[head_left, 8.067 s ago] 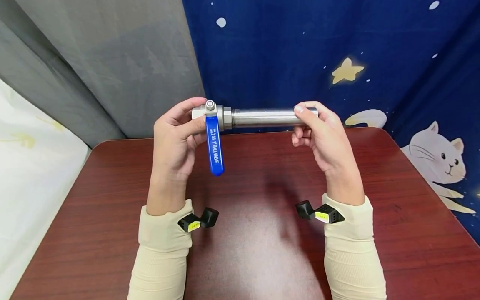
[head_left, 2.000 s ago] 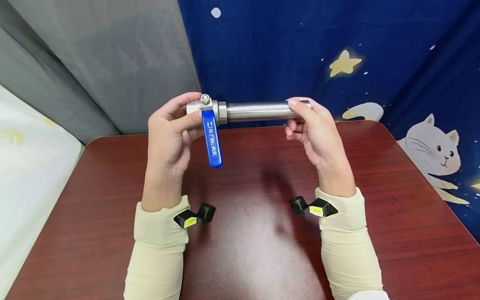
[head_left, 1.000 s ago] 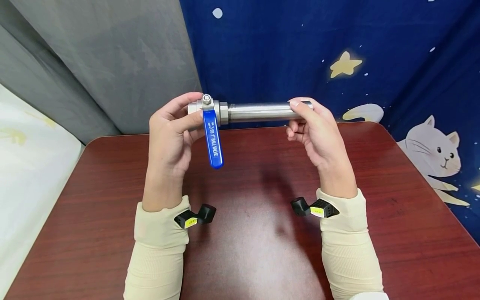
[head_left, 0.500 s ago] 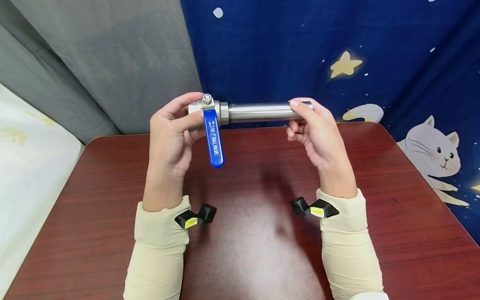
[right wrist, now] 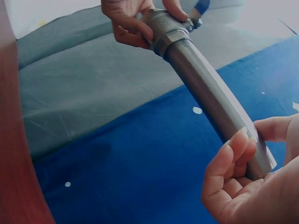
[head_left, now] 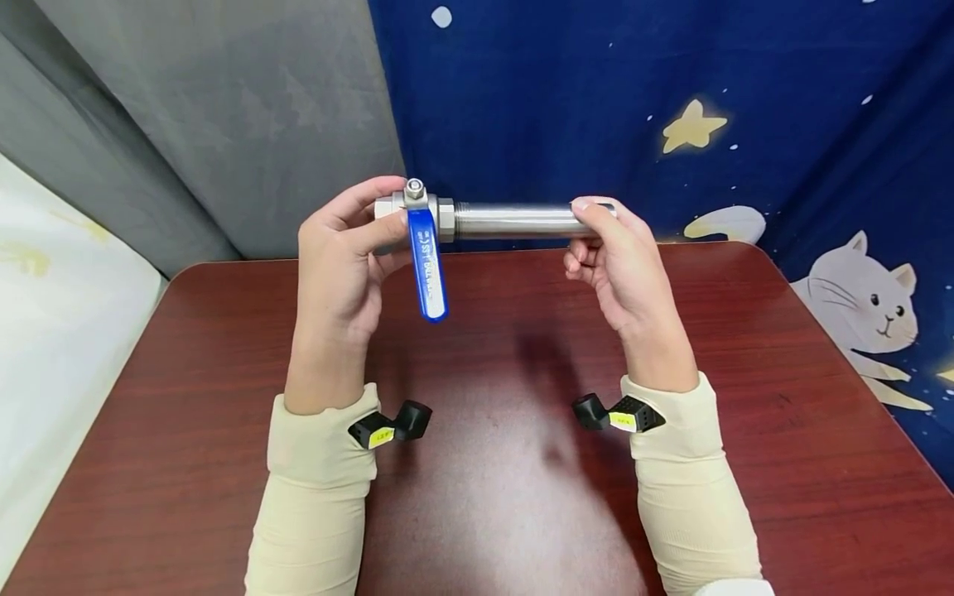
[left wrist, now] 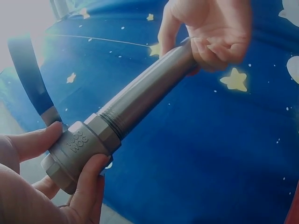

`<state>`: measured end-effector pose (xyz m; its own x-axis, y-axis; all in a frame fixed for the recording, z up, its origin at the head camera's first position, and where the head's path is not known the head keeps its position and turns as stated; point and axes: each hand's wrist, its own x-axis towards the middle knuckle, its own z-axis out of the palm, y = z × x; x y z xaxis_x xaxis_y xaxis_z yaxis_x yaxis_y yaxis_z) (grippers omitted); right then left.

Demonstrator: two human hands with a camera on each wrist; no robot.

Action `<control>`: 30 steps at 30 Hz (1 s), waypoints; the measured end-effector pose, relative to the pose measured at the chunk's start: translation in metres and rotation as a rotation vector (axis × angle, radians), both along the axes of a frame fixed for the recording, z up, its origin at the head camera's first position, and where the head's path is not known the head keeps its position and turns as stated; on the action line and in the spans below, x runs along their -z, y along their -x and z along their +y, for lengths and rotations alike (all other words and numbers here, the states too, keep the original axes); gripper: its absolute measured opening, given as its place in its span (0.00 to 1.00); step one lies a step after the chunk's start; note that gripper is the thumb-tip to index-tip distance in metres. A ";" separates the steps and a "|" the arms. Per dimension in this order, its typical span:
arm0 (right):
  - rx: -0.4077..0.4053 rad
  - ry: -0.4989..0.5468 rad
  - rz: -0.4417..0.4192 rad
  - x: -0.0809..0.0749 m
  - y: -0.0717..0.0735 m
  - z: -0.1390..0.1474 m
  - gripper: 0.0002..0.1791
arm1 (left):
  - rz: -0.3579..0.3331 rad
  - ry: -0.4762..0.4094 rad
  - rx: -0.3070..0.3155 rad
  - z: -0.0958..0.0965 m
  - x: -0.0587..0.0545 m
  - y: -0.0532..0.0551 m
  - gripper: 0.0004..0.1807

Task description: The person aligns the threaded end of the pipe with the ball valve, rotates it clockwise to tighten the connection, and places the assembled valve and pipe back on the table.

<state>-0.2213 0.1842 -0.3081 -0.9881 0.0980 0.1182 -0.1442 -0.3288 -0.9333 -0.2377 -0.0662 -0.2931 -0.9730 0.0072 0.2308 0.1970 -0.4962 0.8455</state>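
Note:
A steel ball valve [head_left: 445, 219] with a blue lever handle [head_left: 427, 265] is joined to a shiny steel pipe [head_left: 517, 221], a band of thread showing where they meet. My left hand [head_left: 339, 265] grips the valve body, thumb beside the lever's base and fingers behind. At the pipe's far end, my right hand [head_left: 626, 265] holds it between thumb and curled fingers. Valve and pipe are level above the table, the lever pointing back toward me. In the left wrist view, raised lettering marks the valve body [left wrist: 77, 144]. The right wrist view shows the pipe's plain end [right wrist: 268, 163] within the right fingers.
Beneath the hands lies a reddish-brown wooden table [head_left: 492, 463]. Behind it hang a grey curtain [head_left: 246, 124] and a blue curtain [head_left: 522, 99] with stars and a cat. A white cloth [head_left: 60, 290] is at the left. Small black cameras [head_left: 391, 424] sit on both sleeves.
Over the last half second the lever has tipped slightly upward, glare now covering its lettering. The right hand has shifted a little to the left on the pipe's end. Both grips persist throughout.

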 end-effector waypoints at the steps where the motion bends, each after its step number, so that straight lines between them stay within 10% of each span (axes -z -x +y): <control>1: 0.001 0.003 -0.001 0.000 0.000 -0.001 0.05 | 0.004 0.000 -0.003 0.000 -0.002 0.000 0.12; 30: -0.064 -0.028 0.066 -0.010 -0.008 0.015 0.14 | 0.010 0.011 0.052 0.003 0.000 -0.001 0.12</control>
<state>-0.2134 0.1994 -0.2982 -0.9822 0.0304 0.1854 -0.1855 -0.3137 -0.9312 -0.2364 -0.0630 -0.2927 -0.9689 0.0598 0.2402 0.1797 -0.4970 0.8489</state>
